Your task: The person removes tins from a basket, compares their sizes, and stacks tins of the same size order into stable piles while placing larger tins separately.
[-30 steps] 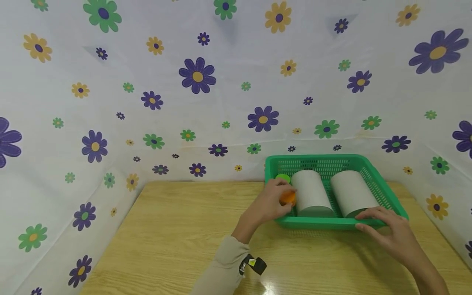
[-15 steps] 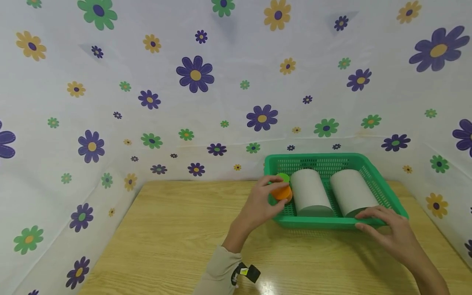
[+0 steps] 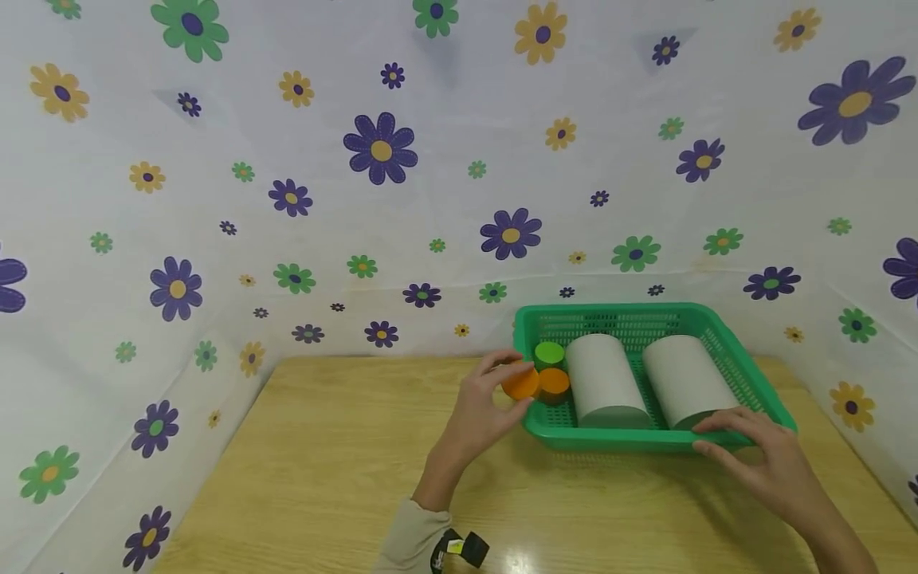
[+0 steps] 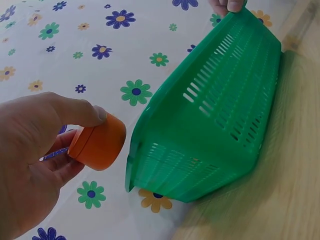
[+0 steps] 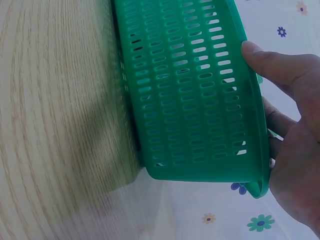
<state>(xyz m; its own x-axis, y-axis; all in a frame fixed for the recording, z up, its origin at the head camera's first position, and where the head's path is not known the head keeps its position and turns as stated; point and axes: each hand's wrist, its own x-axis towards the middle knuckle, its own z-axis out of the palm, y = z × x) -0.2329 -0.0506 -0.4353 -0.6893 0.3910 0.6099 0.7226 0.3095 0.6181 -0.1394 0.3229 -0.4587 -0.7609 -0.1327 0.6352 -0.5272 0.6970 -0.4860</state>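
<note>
My left hand (image 3: 475,410) pinches a small round orange container (image 3: 521,383) between thumb and fingers, beside the left rim of a green plastic basket (image 3: 617,438). In the left wrist view this orange container (image 4: 102,142) is tilted, with a seam near one end and the basket wall just to its right. My right hand (image 3: 763,454) holds the basket's front rim near the right corner, thumb outside and fingers over the edge. Inside the basket, at the left, stand a second orange container (image 3: 554,384) and a green-topped one (image 3: 550,354).
Two large white cylinders (image 3: 608,381) lie side by side in the basket. The basket rests on a wood-grain table (image 3: 344,446), towards its back right. A white flower-print sheet (image 3: 445,191) hangs behind and along the sides.
My left hand has lifted the orange container out and moved left past the basket rim, uncovering the other orange container. My right hand stays at the rim.
</note>
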